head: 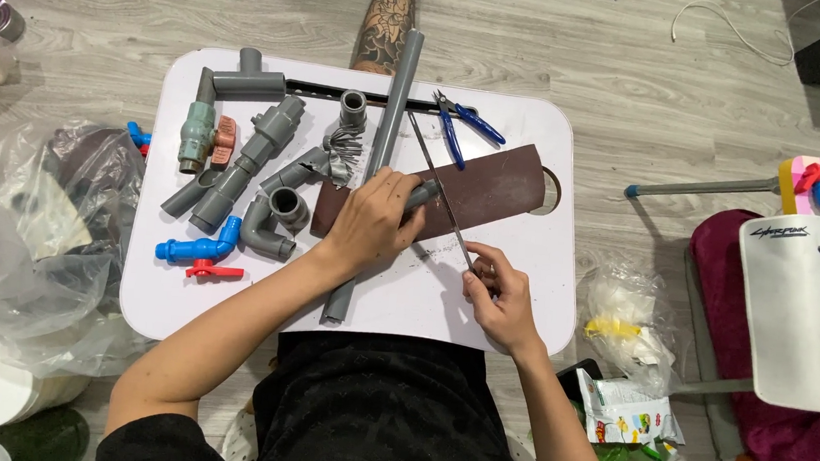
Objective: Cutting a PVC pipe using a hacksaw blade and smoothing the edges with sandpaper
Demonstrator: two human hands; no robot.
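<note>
Grey pipe (386, 131) runs 12 to 6 across the surface (511, 312); left hand (372, 223) clamps it on brown sandpaper (492, 183), right hand (500, 296) grips the blade (440, 194) mid-cut, needs steady strokes imo.

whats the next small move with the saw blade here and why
Probably draw the saw blade back across the short grey pipe. The right hand holds the blade's near end, its edge lies on the pipe, and the left hand pins that pipe on the brown sheet.
</note>
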